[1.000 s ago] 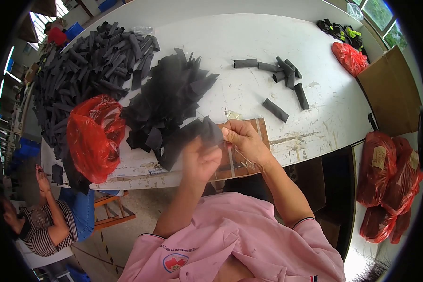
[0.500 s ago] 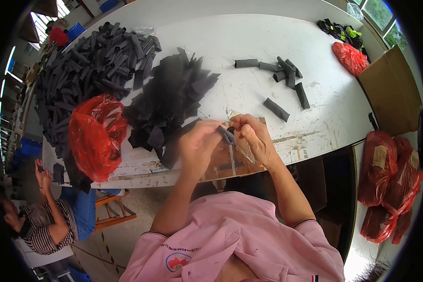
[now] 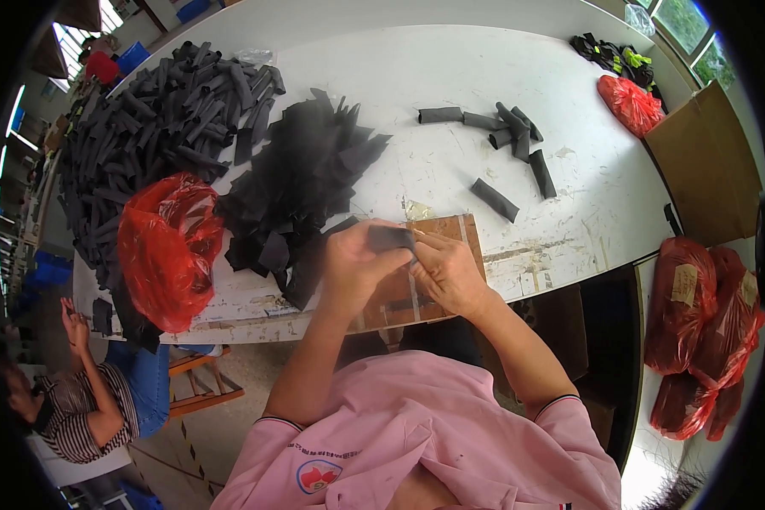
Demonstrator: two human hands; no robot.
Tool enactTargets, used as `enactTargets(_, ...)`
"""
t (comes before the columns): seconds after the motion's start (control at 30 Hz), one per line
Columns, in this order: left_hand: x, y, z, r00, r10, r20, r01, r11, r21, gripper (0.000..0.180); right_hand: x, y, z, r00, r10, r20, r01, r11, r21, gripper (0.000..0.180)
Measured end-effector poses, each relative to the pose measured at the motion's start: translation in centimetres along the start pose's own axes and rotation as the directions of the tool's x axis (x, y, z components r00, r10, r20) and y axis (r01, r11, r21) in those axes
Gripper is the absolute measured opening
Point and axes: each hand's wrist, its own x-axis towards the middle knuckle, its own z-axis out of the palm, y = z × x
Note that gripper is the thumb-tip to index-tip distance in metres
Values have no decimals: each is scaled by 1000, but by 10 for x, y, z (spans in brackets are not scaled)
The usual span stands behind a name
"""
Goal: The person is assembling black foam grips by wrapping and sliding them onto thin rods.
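A dark grey fabric tube [image 3: 390,239] is held between my two hands over a brown board [image 3: 461,231] at the table's near edge. My left hand [image 3: 348,262] has its fingers closed around the tube's left part. At the other end, my right hand [image 3: 452,274] pinches the fabric with thumb and fingers. Just beyond my left hand lies a heap of flat black fabric pieces [image 3: 302,161]. Several finished-looking grey tubes [image 3: 495,200] lie loose on the table to the right.
A big pile of grey fabric tubes [image 3: 157,127] covers the table's left, with a red plastic bag [image 3: 168,255] before it. Right are another red bag [image 3: 629,104], a cardboard box [image 3: 705,166] and filled red bags [image 3: 684,306]. A co-worker [image 3: 102,399] sits at lower left.
The tube has turned from end-on, with its opening showing, to lying more sideways between my hands. My right hand has moved left and down, closing on the fabric.
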Motion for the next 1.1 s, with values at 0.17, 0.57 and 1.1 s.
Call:
enactTargets(0.17,7,-5,5,997,64,33,-68,687,724,12,-14,15,15,963,206,175,-245,939,241,18)
enactTargets(0.57,-7,1,-11,939,259,-226,-279,959,-59,15,8,0,2,969,94,230,-57,985,-161,31)
enactTargets(1.1,21,-94,-106,954,236,-186,118,273,955,15,-17,-16,-10,742,487,460,-649,694,312,40)
